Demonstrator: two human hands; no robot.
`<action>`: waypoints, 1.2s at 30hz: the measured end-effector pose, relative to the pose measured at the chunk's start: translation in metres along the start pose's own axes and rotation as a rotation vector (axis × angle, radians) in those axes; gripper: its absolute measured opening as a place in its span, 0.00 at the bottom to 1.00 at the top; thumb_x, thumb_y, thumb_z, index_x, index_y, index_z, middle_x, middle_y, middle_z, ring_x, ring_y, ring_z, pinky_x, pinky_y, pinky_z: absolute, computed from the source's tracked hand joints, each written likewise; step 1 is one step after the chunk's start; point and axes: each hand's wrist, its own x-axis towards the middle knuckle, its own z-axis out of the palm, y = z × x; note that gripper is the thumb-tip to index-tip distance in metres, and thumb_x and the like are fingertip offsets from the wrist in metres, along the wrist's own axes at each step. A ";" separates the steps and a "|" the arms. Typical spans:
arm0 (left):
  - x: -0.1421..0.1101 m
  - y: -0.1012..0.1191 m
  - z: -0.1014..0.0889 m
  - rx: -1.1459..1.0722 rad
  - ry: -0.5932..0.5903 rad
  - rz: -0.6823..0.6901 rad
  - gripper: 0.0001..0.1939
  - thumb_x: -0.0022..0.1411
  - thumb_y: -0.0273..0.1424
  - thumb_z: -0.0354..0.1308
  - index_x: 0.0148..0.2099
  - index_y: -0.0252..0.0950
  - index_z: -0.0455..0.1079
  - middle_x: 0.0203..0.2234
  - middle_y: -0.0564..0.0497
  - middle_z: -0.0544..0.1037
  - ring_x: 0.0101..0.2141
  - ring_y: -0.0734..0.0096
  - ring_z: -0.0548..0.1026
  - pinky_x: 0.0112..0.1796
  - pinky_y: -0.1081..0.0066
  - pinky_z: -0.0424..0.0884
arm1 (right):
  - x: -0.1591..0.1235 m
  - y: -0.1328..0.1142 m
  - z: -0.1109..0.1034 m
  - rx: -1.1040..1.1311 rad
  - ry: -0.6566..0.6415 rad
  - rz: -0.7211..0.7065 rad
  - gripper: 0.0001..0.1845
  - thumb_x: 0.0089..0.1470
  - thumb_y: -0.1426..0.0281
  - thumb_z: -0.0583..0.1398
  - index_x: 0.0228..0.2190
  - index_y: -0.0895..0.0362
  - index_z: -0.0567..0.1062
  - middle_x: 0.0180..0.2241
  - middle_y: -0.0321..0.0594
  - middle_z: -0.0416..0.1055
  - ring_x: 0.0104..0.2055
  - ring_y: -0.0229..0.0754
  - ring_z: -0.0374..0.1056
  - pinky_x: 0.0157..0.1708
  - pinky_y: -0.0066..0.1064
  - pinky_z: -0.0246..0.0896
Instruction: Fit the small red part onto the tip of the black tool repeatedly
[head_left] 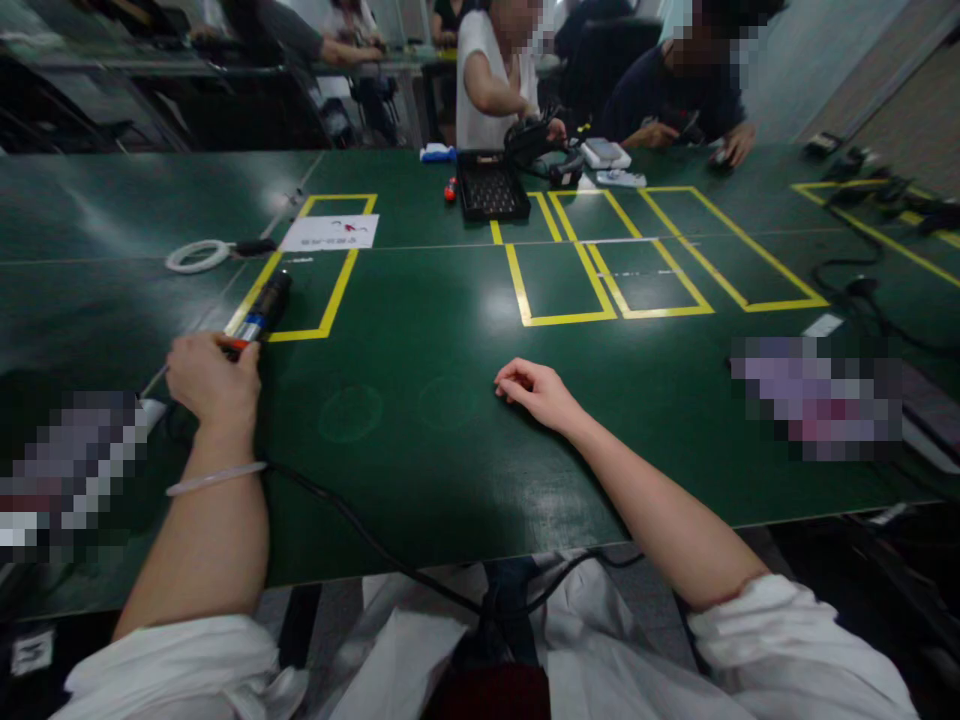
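My left hand (pixel 214 378) is closed around the near end of a black electric screwdriver (pixel 264 308), at the left of the green table. The tool has a blue band, and an orange-red part shows by my fingers. It lies slanted, its dark end pointing away from me over the edge of a yellow-taped box. A black cable (pixel 337 505) runs from near my left wrist over the table's front edge. My right hand (pixel 534 392) rests on the table near the middle, fingers loosely curled, with nothing visible in them.
A white sheet (pixel 330 232) and a coiled white cable (pixel 199 256) lie beyond the screwdriver. A black tray (pixel 491 190) of small parts stands at the far side, beside a small red object (pixel 450 190). Blurred-out devices flank me. Two people work across the table.
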 end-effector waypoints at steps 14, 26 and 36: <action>-0.117 0.192 -0.001 -0.980 -0.923 0.475 0.27 0.55 0.39 0.65 0.54 0.30 0.68 0.32 0.48 0.78 0.33 0.67 0.76 0.35 0.71 0.69 | 0.002 -0.004 -0.003 0.196 -0.013 0.021 0.14 0.56 0.59 0.61 0.35 0.58 0.72 0.26 0.36 0.73 0.26 0.35 0.68 0.29 0.28 0.64; -0.138 0.196 0.007 -1.118 -0.928 0.530 0.22 0.57 0.36 0.65 0.51 0.33 0.68 0.36 0.47 0.78 0.37 0.67 0.77 0.41 0.68 0.72 | 0.001 -0.006 -0.003 0.354 -0.089 0.155 0.20 0.50 0.55 0.67 0.31 0.59 0.72 0.22 0.34 0.73 0.21 0.32 0.67 0.22 0.23 0.57; -0.141 0.197 0.007 -1.069 -0.869 0.490 0.16 0.59 0.39 0.63 0.42 0.32 0.70 0.34 0.47 0.77 0.35 0.69 0.75 0.39 0.68 0.71 | 0.000 -0.009 -0.002 0.362 -0.084 0.137 0.20 0.53 0.53 0.65 0.32 0.58 0.70 0.22 0.34 0.74 0.22 0.33 0.68 0.23 0.24 0.59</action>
